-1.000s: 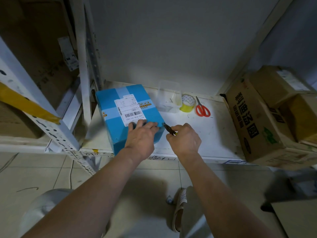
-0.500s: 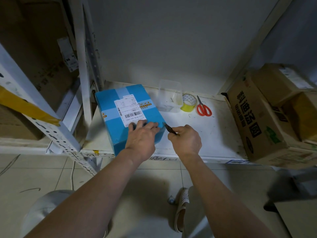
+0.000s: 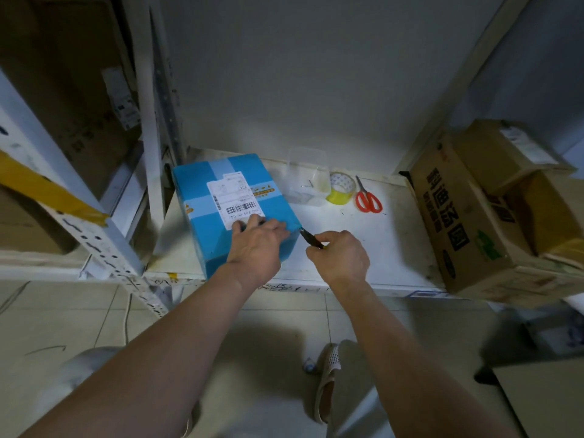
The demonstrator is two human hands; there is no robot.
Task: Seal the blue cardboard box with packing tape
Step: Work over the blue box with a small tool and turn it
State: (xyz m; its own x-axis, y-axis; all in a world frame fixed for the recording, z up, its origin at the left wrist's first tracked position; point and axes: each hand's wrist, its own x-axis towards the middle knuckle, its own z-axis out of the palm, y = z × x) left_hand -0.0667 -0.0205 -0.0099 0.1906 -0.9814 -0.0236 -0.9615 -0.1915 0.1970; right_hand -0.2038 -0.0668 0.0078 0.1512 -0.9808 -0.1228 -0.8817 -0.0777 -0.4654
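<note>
The blue cardboard box (image 3: 218, 197) with a white barcode label (image 3: 235, 200) sits on the left part of a white shelf (image 3: 388, 248). My left hand (image 3: 257, 245) lies flat on the box's near top edge and presses down. Just to its right, my right hand (image 3: 343, 259) grips a small dark cutter (image 3: 311, 238) whose tip touches the box's near right corner. A roll of yellowish packing tape (image 3: 340, 188) lies at the back of the shelf, apart from both hands.
Red-handled scissors (image 3: 366, 197) lie beside the tape roll, with a clear plastic container (image 3: 305, 175) to its left. Brown cardboard boxes (image 3: 467, 222) stand at the shelf's right end. A white metal rack post (image 3: 151, 153) rises left of the blue box.
The cutter tip has moved slightly up against the box's near right corner. My left hand stays pressed on the box top.
</note>
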